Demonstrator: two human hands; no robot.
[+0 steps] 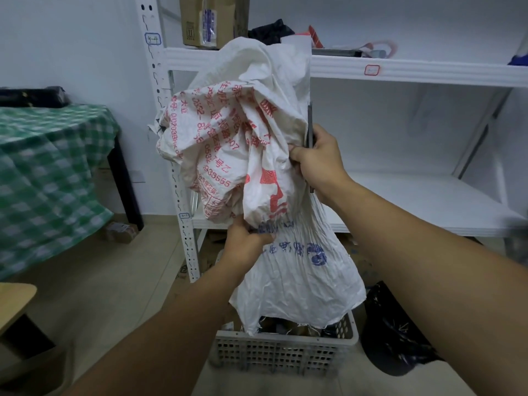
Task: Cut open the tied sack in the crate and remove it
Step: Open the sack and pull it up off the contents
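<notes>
2 hands hold a white woven sack [288, 275] up over a grey perforated plastic crate [283, 352]. the left hand [247, 241] grips the sack at a gathered, pleated band, fingers curled tight into the cloth. the right hand [317, 158], higher and to the right, pinches a fold of the sack's edge and clasps a thin dark tool [310, 121] against it. the tool stands upright, its tip above the fist and a short end showing below it; whether it is scissors or a knife cannot be told.

above and left of both grips, the sack bunches into a crumpled mass with red print. below the left hand's hold, it hangs as a flatter panel with blue print. its frayed lower edge sits at the crate's far rim, directly under the hands, and whether it touches the dark contents there cannot be told.

behind the sack stands white metal shelving [400, 71], with a cardboard box [205, 18] on the shelf above the hands. a black bag [394, 332] lies on the floor beside the crate, under the right forearm. well to the left of the left arm is a table with a green checked cloth [43, 167].
</notes>
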